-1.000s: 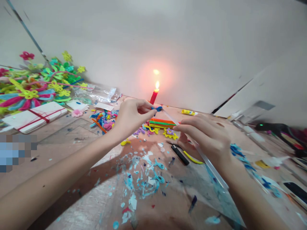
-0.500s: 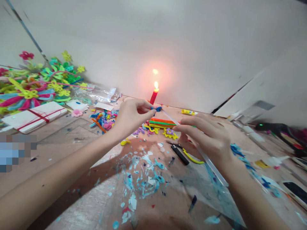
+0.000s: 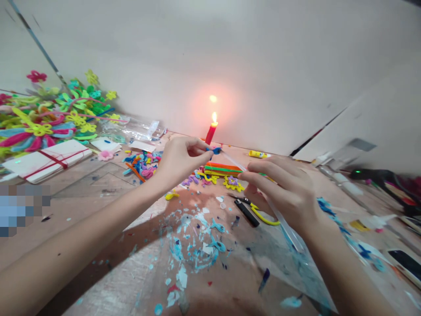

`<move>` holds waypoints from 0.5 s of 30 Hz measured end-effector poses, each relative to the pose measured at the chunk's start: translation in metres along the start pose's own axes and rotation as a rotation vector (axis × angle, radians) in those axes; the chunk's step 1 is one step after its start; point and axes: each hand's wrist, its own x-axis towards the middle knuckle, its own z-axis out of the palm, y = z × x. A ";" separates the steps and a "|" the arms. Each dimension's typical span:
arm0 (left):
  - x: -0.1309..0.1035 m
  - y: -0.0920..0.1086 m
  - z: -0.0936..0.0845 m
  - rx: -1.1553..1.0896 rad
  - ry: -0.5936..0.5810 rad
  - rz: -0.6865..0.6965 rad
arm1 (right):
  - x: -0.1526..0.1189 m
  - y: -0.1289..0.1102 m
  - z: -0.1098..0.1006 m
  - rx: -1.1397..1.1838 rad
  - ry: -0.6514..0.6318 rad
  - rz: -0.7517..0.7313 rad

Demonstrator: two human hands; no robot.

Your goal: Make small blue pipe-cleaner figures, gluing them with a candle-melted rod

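My left hand [image 3: 182, 160] is closed in a pinch on a small dark blue fuzzy piece [image 3: 216, 150], just in front of a lit red candle [image 3: 211, 133]. In my right hand [image 3: 283, 188] is a clear glue stick [image 3: 289, 232]. Its far tip meets the blue piece or lies right by it; I cannot tell which. The stick's near end slants down under my right palm. Beneath that hand lie yellow-handled scissors [image 3: 263, 215] and a black lighter [image 3: 246, 213].
Fuzzy pipe-cleaner flowers [image 3: 66, 109] pile up at the left, behind a white box [image 3: 49, 160] bound with red ribbon. Coloured fuzzy pieces [image 3: 143, 164] and a yellow tube [image 3: 259, 154] lie near the wall. Light blue scraps [image 3: 194, 245] litter the table's middle. A phone [image 3: 406, 263] rests at right.
The near end of the glue stick has swung slightly to the left under my right hand. My left hand and the blue piece stay almost in place.
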 end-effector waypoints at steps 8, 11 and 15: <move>0.002 0.001 0.000 -0.063 0.001 -0.058 | 0.001 0.003 -0.001 -0.034 -0.011 -0.055; 0.003 0.000 -0.001 -0.132 -0.029 -0.119 | 0.001 0.004 0.000 -0.034 -0.018 -0.058; 0.004 0.001 -0.002 -0.219 -0.055 -0.218 | -0.002 0.005 0.001 -0.041 -0.031 -0.067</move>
